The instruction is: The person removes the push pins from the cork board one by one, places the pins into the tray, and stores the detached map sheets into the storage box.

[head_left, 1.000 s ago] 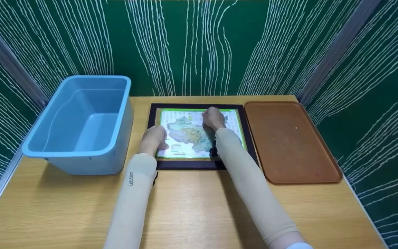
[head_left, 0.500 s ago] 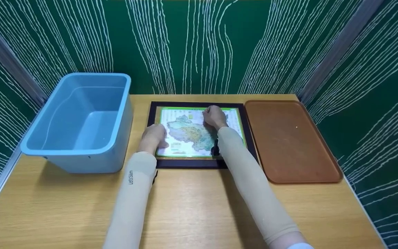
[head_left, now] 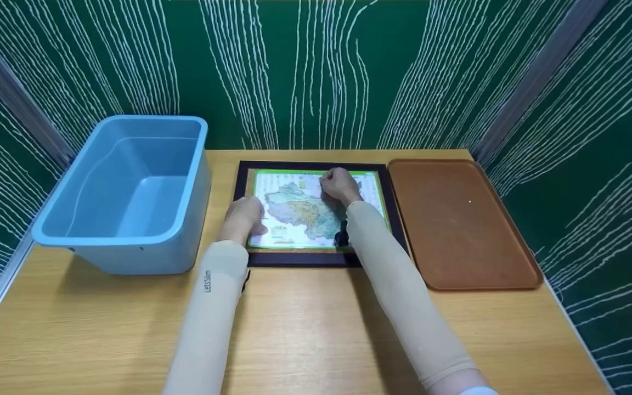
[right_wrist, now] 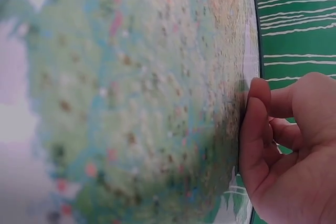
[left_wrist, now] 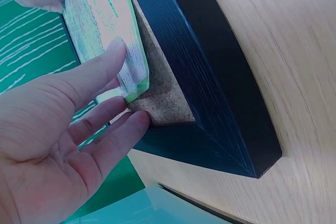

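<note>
Basically nothing had budged in the last second, so I'd guess this was steady, fiddly work. The thin, green-edged rectangular map (head_left: 299, 214) lay inside the black-framed cork board (head_left: 294, 260). Left hand (head_left: 243, 218) sat at the board's left, thumb over the map; right hand (head_left: 341, 185) had fingers curled near its top. Couldn't tell if either pinched anything.

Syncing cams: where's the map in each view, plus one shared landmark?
Head: map at centre, surrounded by the dark frame.
Left wrist: top, left of centre; left hand pinches its corner.
Right wrist: large, blurred, filling the left and middle.
Shared landmark: white-lined green wall.
</note>
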A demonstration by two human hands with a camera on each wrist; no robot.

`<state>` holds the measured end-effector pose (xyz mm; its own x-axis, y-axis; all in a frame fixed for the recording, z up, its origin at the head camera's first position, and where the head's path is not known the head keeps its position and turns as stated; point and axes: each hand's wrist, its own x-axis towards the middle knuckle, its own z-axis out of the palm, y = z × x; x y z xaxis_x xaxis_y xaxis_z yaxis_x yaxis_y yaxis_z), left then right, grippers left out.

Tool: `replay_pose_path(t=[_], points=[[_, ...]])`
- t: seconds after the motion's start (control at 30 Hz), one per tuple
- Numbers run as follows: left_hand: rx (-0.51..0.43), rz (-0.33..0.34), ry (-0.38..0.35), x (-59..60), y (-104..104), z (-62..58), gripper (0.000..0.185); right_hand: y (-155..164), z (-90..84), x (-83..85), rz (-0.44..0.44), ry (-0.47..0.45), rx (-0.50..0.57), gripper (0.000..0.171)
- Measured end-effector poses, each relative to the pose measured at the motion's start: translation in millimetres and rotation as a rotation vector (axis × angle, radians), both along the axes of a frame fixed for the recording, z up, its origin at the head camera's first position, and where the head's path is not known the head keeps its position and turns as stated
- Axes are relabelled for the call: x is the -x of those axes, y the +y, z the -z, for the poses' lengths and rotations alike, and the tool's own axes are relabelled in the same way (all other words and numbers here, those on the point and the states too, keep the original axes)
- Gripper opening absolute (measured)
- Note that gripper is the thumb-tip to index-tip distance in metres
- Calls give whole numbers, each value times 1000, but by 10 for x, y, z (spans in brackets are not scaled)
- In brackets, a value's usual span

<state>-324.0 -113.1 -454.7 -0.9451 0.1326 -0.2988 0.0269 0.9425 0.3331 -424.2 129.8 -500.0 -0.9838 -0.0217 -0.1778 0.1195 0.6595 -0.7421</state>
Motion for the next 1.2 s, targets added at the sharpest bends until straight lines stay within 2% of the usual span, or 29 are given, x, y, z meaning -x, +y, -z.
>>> replay_pose_path(t=[0.2, 0.4, 0.53, 0.77, 1.07, 1.2], points=[[-3, 6, -1, -5, 13, 1, 34, 23, 10, 0, 10, -18, 25, 26], [-1, 9, 2, 1, 30, 20, 34, 42, 13, 16, 42, -88, 55, 19], [1, 16, 3, -2, 31, 43, 26, 55, 36, 6, 48, -121, 107, 19], [29, 47, 13, 2, 9, 47, 20, 49, 48, -32, 5, -67, 131, 24], [-4, 16, 0, -1, 7, 18, 28, 75, -22, -69, 30, -97, 294, 22], [-19, 6, -7, -11, -2, 10, 29, 101, -97, -93, 18, -125, 334, 24]])
